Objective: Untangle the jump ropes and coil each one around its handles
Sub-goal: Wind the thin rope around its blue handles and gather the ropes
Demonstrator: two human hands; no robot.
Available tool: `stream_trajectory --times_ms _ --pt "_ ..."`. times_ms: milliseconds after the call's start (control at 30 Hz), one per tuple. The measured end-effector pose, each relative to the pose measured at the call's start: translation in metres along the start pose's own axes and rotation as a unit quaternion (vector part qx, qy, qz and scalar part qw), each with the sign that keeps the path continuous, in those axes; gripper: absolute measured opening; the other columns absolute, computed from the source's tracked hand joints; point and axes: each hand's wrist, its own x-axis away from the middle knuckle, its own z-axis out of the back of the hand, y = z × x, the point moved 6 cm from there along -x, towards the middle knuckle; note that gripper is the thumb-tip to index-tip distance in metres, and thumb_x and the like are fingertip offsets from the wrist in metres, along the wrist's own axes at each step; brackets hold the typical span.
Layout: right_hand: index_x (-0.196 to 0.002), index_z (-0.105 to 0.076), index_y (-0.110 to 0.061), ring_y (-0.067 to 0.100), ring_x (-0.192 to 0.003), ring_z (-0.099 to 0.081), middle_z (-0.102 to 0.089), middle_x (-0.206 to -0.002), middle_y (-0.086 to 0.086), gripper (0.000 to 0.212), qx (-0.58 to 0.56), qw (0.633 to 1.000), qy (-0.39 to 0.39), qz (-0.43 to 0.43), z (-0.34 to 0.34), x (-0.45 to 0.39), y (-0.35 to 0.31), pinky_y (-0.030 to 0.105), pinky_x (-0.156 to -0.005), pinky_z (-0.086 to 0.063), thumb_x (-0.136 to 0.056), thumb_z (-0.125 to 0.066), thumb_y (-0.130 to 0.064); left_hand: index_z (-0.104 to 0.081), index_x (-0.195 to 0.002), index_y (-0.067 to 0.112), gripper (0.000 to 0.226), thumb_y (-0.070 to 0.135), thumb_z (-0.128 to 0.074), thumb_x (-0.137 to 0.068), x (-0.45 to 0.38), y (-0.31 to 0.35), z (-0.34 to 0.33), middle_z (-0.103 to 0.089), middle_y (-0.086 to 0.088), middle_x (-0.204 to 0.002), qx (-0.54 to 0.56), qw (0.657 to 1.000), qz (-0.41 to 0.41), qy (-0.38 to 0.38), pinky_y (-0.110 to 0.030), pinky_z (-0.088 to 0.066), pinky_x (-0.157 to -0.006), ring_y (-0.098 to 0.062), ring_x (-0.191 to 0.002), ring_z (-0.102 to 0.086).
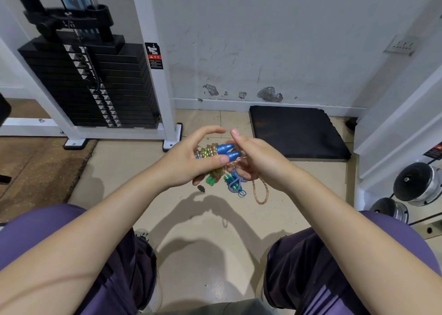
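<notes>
Gripping the handles (pixel 226 152) in your left hand (pixel 189 164), tips pointing right, you are pinching the rope (pixel 259 190) in your right hand (pixel 253 159) just beside them.

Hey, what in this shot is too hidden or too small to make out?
Head view only:
- Back ends of the blue handles: covered by coiled rope and the left hand.
- Rope end in the right hand: behind its fingers.
- Warning label text: too small.
- Dumbbells: cut off by the right edge.

blue handles (pixel 228 151), multicolour rope (pixel 207 152) coiled around
</notes>
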Motion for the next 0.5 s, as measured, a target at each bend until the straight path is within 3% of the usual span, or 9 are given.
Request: stream_trajectory --times_ms 67,133,233,300,400,500 --pt "-0.105 -0.065 -0.018 0.015 -0.045 -0.037 -0.057 -0.069 0.008 0.06 0.011 1.0 -0.024 -0.01 -0.006 -0.001 0.003 0.021 -0.043 -0.026 -0.096 -0.029 -0.065 -0.062 -0.115 0.028 0.027 0.026 -0.07 -0.09 -0.002 0.003 0.002 -0.064 0.002 -0.063 0.073 0.997 -0.007 0.025 -0.019 -0.033 -0.043 -0.02 -0.04 -0.043" --pt "-0.108 -0.066 -0.014 0.013 -0.046 -0.033 -0.05 -0.064 0.005 0.06 0.042 0.998 -0.039 -0.01 -0.01 0.0 0.006 0.021 -0.044 -0.024 -0.099 -0.029 -0.06 -0.063 -0.104 0.022 0.016 0.029 -0.066 -0.09 -0.005 0.003 0.013 -0.066 -0.005 -0.066 0.131 0.988 0.003 0.081 -0.016 -0.029 -0.042 -0.019 -0.04 -0.043" --pt "-0.102 -0.066 0.0 0.004 -0.043 -0.035 -0.039 -0.052 -0.008 0.033 0.043 0.999 -0.02 0.022 -0.009 0.003 0.003 0.015 -0.044 -0.03 -0.102 -0.048 -0.028 -0.06 -0.097 0.017 0.019 0.035 -0.064 -0.092 -0.008 -0.004 0.029 -0.067 -0.012 -0.069 0.137 0.98 0.025 0.139 -0.016 -0.028 -0.04 -0.02 -0.042 -0.043" --pt "-0.094 -0.065 0.0 0.0 -0.04 -0.038 -0.042 -0.053 -0.007 0.02 0.074 0.997 0.007 0.037 -0.007 0.005 -0.003 0.01 -0.044 -0.034 -0.1 -0.052 -0.015 -0.059 -0.097 0.016 0.019 0.035 -0.064 -0.094 -0.007 -0.008 0.032 -0.068 -0.011 -0.068 0.127 0.979 0.028 0.157 -0.017 -0.029 -0.039 -0.02 -0.042 -0.043" --pt "-0.084 -0.06 -0.003 0.001 -0.04 -0.042 -0.043 -0.064 0.006 0.022 0.101 0.994 0.017 0.041 -0.005 0.007 -0.007 0.01 -0.045 -0.037 -0.101 -0.051 -0.014 -0.06 -0.093 0.017 0.014 0.03 -0.064 -0.095 -0.007 -0.009 0.039 -0.066 -0.004 -0.063 0.121 0.967 0.005 0.222 -0.018 -0.031 -0.038 -0.017 -0.038 -0.043" --pt "-0.077 -0.058 -0.01 0.007 -0.04 -0.036 -0.038 -0.057 0.003 0.026 0.126 0.991 0.024 0.043 -0.007 0.006 -0.008 0.012 -0.044 -0.036 -0.101 -0.05 -0.017 -0.062 -0.099 0.012 0.018 0.029 -0.066 -0.094 -0.006 -0.013 0.055 -0.066 -0.008 -0.068 0.105 0.946 -0.01 0.305 -0.022 -0.035 -0.041 -0.017 -0.038 -0.045"
